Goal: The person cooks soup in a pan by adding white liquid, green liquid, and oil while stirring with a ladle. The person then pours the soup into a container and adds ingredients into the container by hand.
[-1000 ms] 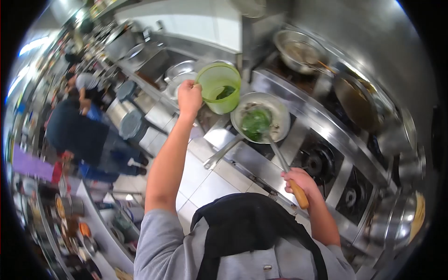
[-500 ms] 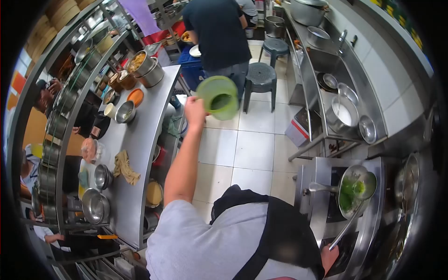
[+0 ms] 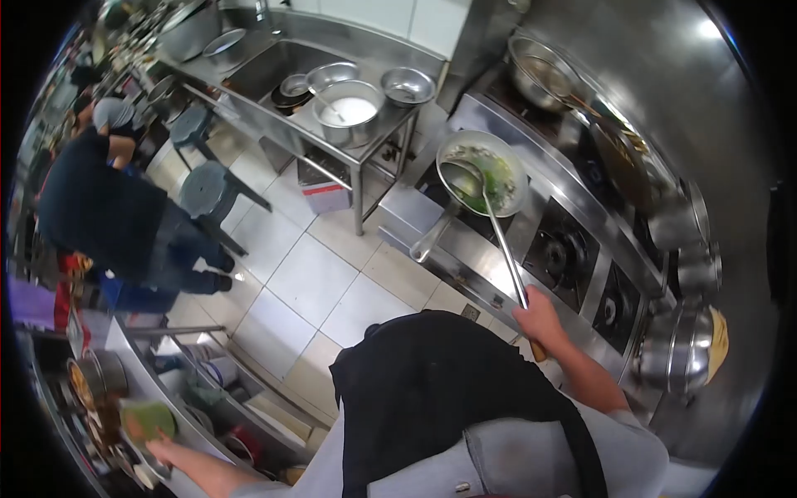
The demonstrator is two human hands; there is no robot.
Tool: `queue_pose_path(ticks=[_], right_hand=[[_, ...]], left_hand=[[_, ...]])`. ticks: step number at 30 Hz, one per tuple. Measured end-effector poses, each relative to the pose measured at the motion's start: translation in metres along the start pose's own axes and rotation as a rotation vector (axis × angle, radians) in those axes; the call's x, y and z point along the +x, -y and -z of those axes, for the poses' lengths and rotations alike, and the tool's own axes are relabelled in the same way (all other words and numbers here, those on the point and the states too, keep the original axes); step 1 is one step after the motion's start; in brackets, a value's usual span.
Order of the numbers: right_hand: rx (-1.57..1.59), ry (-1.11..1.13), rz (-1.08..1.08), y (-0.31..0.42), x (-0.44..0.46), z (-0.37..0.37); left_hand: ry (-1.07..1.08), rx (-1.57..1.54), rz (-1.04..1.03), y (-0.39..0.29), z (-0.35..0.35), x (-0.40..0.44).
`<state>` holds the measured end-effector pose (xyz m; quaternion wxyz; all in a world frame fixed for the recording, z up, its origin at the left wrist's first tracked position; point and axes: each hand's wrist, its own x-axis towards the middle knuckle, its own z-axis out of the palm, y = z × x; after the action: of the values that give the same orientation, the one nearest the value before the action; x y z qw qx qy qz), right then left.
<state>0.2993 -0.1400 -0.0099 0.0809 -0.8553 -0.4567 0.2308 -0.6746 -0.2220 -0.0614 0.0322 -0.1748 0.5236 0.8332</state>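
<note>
My right hand (image 3: 540, 319) is wrapped round the long handle of a steel ladle (image 3: 503, 245). The ladle's bowl rests in a light-coloured frying pan (image 3: 521, 195) on the stove, among bright green leafy pieces (image 3: 496, 178) in liquid. The pan's handle sticks out toward the stove's front edge, untouched. Far to the left, my left hand (image 3: 162, 451) grips a translucent green plastic jug (image 3: 149, 419) at its side, over the steel worktable. Motion blurs the jug, and its contents cannot be made out.
A steel stove (image 3: 531, 282) with black burners runs along the right. A steel pot (image 3: 347, 133) with white contents stands beside the sink (image 3: 266, 70). Dark stools (image 3: 217, 192) stand on the tiled floor. A co-worker in dark clothes (image 3: 104, 212) bends over at left. Stacked steel pots (image 3: 677, 349) are at right.
The view has swung right toward the stove. My left hand has moved the green jug from over the aisle to the worktable. My right hand keeps hold of the ladle in the pan.
</note>
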Motion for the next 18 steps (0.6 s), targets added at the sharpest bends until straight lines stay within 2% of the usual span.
queue_pose_path(ticks=[2,4,6,9,12,14,15,17,18], right_hand=[[-0.018,0.044,-0.04,0.0,-0.008,-0.011],[0.011,0.026,-0.052,-0.017,0.009,-0.028],[-0.009,-0.005,-0.022,-0.022,0.025,-0.031],[0.036,-0.044,-0.001,-0.034,0.049,-0.036],[0.012,-0.093,-0.021,-0.05,0.076,-0.036],[-0.008,-0.11,-0.03,-0.056,0.088,-0.027],[-0.031,-0.124,-0.038,-0.059,0.094,-0.024],[-0.015,-0.122,-0.042,-0.068,0.104,-0.022],[-0.005,-0.122,-0.046,-0.074,0.108,-0.022]], left_hand=[[-0.029,-0.099,0.033,0.001,-0.006,0.0],[-0.215,-0.003,-0.002,0.006,-0.007,-0.015],[-0.202,0.137,-0.066,0.04,-0.009,-0.047],[0.314,0.42,0.041,0.178,-0.017,-0.125],[1.037,0.667,0.366,0.305,-0.027,-0.294],[1.482,0.776,0.671,0.32,-0.045,-0.461],[1.654,0.905,0.746,0.324,-0.053,-0.531],[1.908,0.979,0.991,0.325,-0.065,-0.633],[1.931,1.034,1.052,0.325,-0.069,-0.675]])
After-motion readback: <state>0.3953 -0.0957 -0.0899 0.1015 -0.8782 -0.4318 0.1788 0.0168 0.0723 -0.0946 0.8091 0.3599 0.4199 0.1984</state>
